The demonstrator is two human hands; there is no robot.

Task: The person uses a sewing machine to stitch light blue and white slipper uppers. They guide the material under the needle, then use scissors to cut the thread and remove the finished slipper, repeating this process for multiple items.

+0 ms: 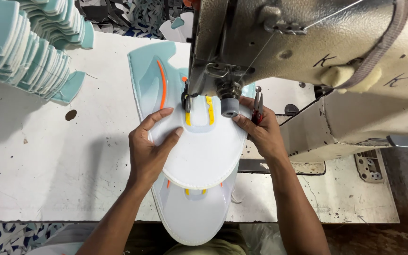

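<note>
I'm seeing the left hand [149, 148] lying open, flat on the white shoe upper [204, 151]. Right hand [260, 130], at its 2 o'clock, is gripping small snips [258, 106] (fingertips touching the upper under the sewing machine [308, 52]).

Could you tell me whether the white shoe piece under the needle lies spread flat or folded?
Spread flat: the white shoe piece lies open on the table, no fold visible.

left hand [149, 148] lies flat, fingers spread; right hand [260, 130] is curled, fingertips pressing down, both forearms reaching forward.
</note>
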